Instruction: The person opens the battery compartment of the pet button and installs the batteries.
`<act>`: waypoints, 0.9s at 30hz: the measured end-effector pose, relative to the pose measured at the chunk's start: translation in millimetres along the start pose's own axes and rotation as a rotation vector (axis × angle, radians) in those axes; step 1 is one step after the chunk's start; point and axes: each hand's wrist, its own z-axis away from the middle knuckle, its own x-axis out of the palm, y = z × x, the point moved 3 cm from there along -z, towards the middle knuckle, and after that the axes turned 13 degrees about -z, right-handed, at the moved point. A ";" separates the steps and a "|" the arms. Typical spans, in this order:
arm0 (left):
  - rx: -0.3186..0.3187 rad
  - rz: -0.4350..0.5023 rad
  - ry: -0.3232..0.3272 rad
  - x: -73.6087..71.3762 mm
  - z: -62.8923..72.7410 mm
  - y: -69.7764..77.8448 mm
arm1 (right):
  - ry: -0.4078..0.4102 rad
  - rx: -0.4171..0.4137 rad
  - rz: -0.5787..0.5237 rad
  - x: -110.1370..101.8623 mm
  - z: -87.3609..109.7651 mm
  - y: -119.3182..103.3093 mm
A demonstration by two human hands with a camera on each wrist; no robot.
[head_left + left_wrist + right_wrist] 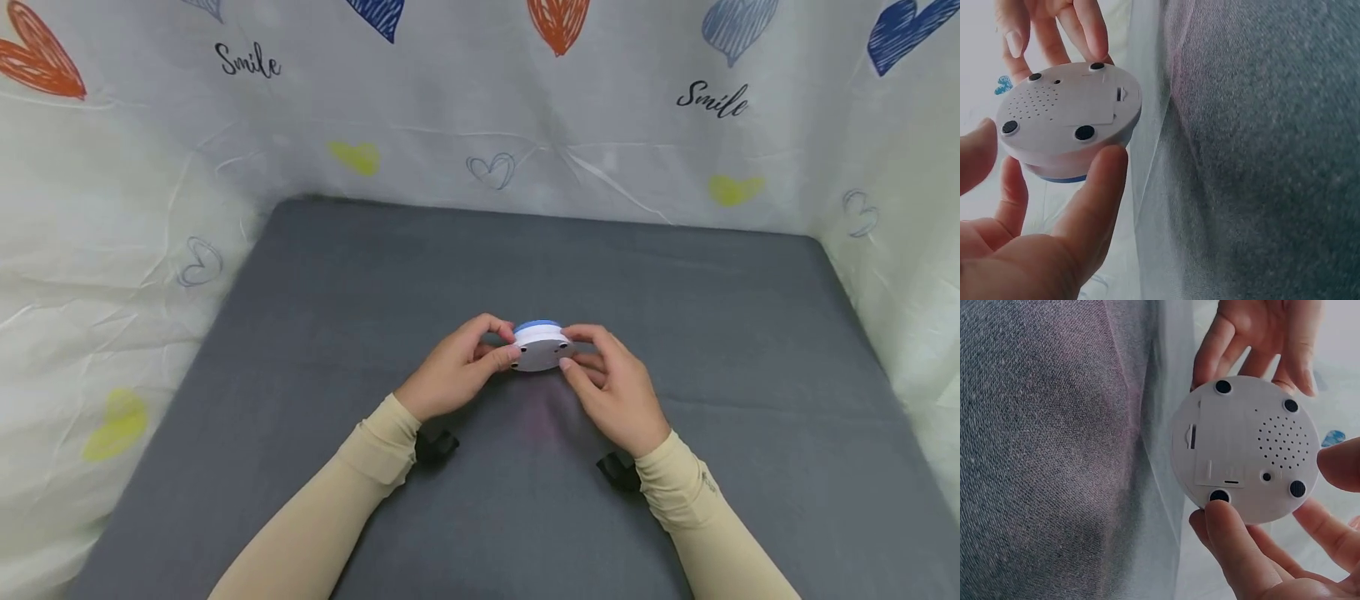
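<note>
A round white battery-powered device (538, 353) with a blue rim on its far side is held up over the middle of the table. My left hand (457, 368) pinches its left edge between thumb and fingers, and my right hand (617, 390) pinches the right edge. Its underside faces me. In the right wrist view that underside shows a battery cover (1219, 453), a patch of small speaker holes (1282, 442) and black rubber feet (1291, 405) near the edge. Seen from the left wrist, the blue part (1063, 179) lies beneath the white body, and most of it is hidden.
A dark grey cloth-covered table (360, 275) spreads under both hands. White sheeting (420, 100) printed with hearts and "Smile" lettering hangs behind it and along both sides. Black wrist mounts (619, 472) show below the sleeves.
</note>
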 end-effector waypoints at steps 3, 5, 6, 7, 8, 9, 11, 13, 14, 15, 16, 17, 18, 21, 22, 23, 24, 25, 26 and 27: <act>-0.015 -0.024 0.006 -2.9 1.5 -1.7 | -0.018 0.007 -0.034 3.5 -2.9 1.1; -0.002 -0.046 0.017 -4.9 1.7 -1.6 | -0.026 0.013 -0.045 5.4 -4.2 2.8; 0.007 -0.053 0.022 -5.8 1.5 -0.9 | -0.027 0.019 -0.053 5.9 -4.8 3.9; 0.021 -0.060 0.029 -6.7 1.2 0.2 | -0.027 0.023 -0.059 6.0 -5.3 4.9; 0.032 -0.066 0.034 -7.4 0.9 1.7 | -0.026 0.028 -0.063 6.0 -5.7 6.0; 0.042 -0.072 0.039 -7.9 0.7 3.4 | -0.026 0.032 -0.068 6.0 -6.2 6.8; 0.055 -0.083 0.041 -8.0 0.6 7.0 | -0.030 0.038 -0.076 6.0 -7.3 8.2; 0.053 -0.113 0.034 -6.5 1.5 10.1 | -0.037 0.042 -0.082 6.3 -8.4 9.3; 0.047 -0.133 0.027 -5.1 2.1 11.3 | -0.044 0.045 -0.083 6.7 -8.5 9.8; 0.041 -0.156 0.022 -3.3 2.7 12.4 | -0.053 0.045 -0.084 7.2 -8.7 10.4; 0.036 -0.185 0.018 -1.0 3.2 13.3 | -0.062 0.046 -0.076 7.6 -8.4 11.4; 0.029 -0.210 0.015 1.5 3.5 14.0 | -0.068 0.046 -0.058 8.1 -8.1 12.1; 0.026 -0.242 0.016 4.2 3.9 14.8 | -0.073 0.044 -0.041 8.7 -7.8 12.8; 0.034 -0.352 0.038 12.6 4.5 17.4 | -0.088 0.032 0.049 11.2 -6.8 14.6; 0.041 -0.393 0.048 15.2 4.5 18.0 | -0.093 0.029 0.090 12.1 -6.6 15.6; 0.047 -0.435 0.057 17.7 4.2 18.7 | -0.100 0.025 0.127 13.1 -6.7 16.3; 0.054 -0.478 0.066 19.8 4.3 19.5 | -0.110 0.023 0.156 14.2 -6.6 16.7; 0.057 -0.512 0.072 21.7 4.4 20.0 | -0.120 0.021 0.187 15.2 -6.7 17.1; 0.060 -0.538 0.078 23.2 4.5 20.7 | -0.130 0.019 0.208 15.9 -6.8 17.5; 0.058 -0.554 0.078 24.2 4.6 21.2 | -0.139 0.018 0.224 16.5 -7.0 17.8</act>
